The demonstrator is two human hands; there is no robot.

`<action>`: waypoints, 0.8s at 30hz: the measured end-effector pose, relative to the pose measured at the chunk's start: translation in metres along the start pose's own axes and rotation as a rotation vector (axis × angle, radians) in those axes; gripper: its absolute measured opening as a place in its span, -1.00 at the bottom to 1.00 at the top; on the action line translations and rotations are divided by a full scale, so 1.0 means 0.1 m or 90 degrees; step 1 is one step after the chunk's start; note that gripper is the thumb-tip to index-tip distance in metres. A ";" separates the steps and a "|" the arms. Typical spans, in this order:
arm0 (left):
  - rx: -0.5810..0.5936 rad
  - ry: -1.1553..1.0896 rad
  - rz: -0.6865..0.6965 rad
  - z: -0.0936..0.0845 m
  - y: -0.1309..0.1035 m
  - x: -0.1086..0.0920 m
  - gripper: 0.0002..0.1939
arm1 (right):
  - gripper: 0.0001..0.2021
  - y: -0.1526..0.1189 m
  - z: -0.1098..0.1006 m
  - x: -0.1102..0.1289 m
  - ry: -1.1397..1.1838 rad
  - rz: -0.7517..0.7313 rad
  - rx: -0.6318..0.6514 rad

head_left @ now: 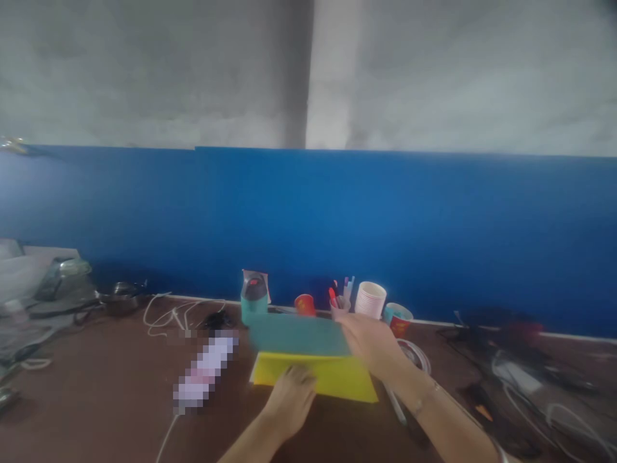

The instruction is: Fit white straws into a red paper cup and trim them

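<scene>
A teal sheet [294, 334], likely paper or thin card, stands tilted up behind a yellow sheet [337, 376] on the brown table. My right hand [369, 344] grips the teal sheet at its right end, the fingertips partly hidden behind it. On the yellow sheet rests my left hand [292, 395], its fingers extended over the surface and somewhat blurred. A white edge peeks out at the yellow sheet's left side. Under my right forearm lies a thin pale stick-like thing [396, 406], partly covered.
Behind the sheets stand a teal bottle [254, 302], a red paper cup [304, 305], a cup of pens [340, 303], stacked paper cups [370, 299] and another cup [399, 318]. A blurred-out phone-like thing [207, 373] lies left. Cables [520, 392] clutter the right.
</scene>
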State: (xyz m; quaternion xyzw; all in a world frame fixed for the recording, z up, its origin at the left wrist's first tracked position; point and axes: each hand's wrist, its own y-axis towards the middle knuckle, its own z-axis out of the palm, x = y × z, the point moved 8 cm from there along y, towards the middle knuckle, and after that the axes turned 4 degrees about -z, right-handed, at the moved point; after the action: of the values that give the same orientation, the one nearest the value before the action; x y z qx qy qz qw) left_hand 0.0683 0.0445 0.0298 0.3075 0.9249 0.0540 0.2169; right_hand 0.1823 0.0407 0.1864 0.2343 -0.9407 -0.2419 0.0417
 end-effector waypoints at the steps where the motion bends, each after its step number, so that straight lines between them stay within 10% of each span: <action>1: -0.001 -0.001 0.001 0.02 0.00 0.02 -0.71 | -0.71 0.02 -0.03 -0.03 0.011 0.005 -0.007; 11: 0.052 0.041 -0.058 0.13 0.28 0.30 -0.52 | -0.64 -0.09 -0.42 -0.38 0.033 0.131 -0.127; 24: -0.024 0.042 -0.097 0.06 0.44 0.24 -0.65 | -0.67 -0.65 -0.39 -0.45 0.088 0.233 -0.331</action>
State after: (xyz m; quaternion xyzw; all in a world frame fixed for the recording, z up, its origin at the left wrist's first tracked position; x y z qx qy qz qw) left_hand 0.0775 0.0936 0.0262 0.2305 0.9510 0.0647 0.1957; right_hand 0.2572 -0.0062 0.1915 0.0588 -0.8687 -0.4463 0.2070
